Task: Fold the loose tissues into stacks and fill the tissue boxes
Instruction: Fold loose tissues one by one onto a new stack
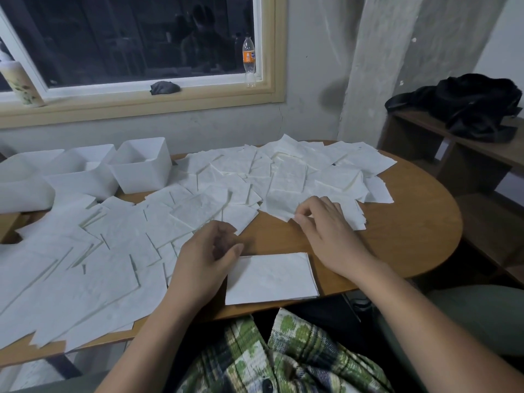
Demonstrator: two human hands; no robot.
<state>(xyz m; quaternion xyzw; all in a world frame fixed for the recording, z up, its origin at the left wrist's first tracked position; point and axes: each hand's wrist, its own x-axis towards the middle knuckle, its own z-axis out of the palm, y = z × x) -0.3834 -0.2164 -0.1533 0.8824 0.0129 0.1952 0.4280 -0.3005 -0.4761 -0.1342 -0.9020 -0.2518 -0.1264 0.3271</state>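
Observation:
Several loose white tissues (215,177) lie spread over a brown wooden table (397,236). A neat folded stack (270,277) sits at the near edge in front of me. My left hand (204,259) hovers at the stack's left edge with loosely curled fingers, holding nothing. My right hand (326,228) reaches into the pile and pinches the corner of a loose tissue (283,205). Three white tissue boxes (141,168) stand open at the far left of the table.
A window sill behind the table carries an orange soda bottle (249,62), a dark cloth (165,87) and a floral bottle (19,83). A wooden shelf with a black bag (465,106) stands at the right. My lap shows green plaid fabric (283,353).

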